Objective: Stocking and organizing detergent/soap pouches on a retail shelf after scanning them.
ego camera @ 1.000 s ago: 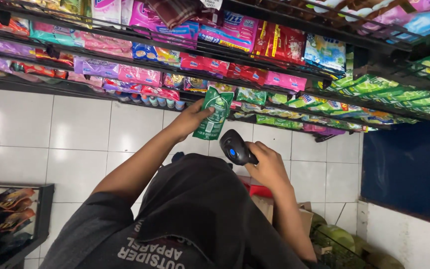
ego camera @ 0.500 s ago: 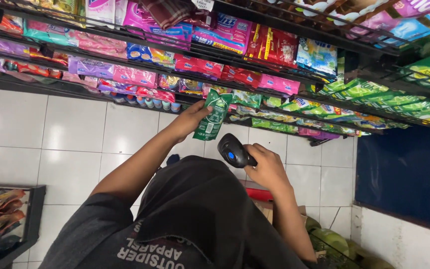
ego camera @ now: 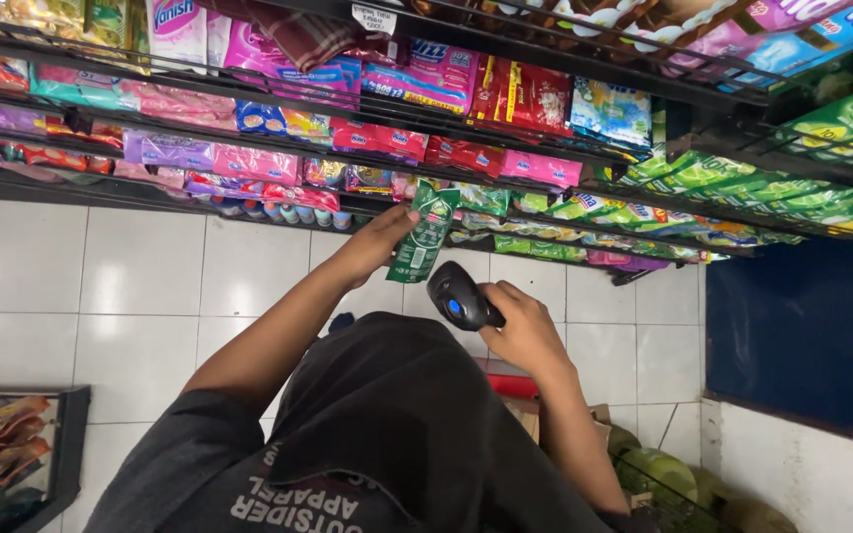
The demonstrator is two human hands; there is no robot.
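Observation:
My left hand grips a slim green packet by its side and holds it upright in front of the lower shelf rows. My right hand is wrapped around the handle of a black handheld scanner with a blue button. The scanner's head points at the lower end of the packet, a short gap away. My dark shirt fills the lower middle of the view.
Black wire shelves carry rows of pink, red, purple and green packets. White floor tiles lie below. A blue panel stands on the right, a cardboard box by my right arm, and a black rack of packets at lower left.
The scanner has edged a little left, closer to the green packet. The packet stays in my left hand at about the same height. The view has shifted slightly.

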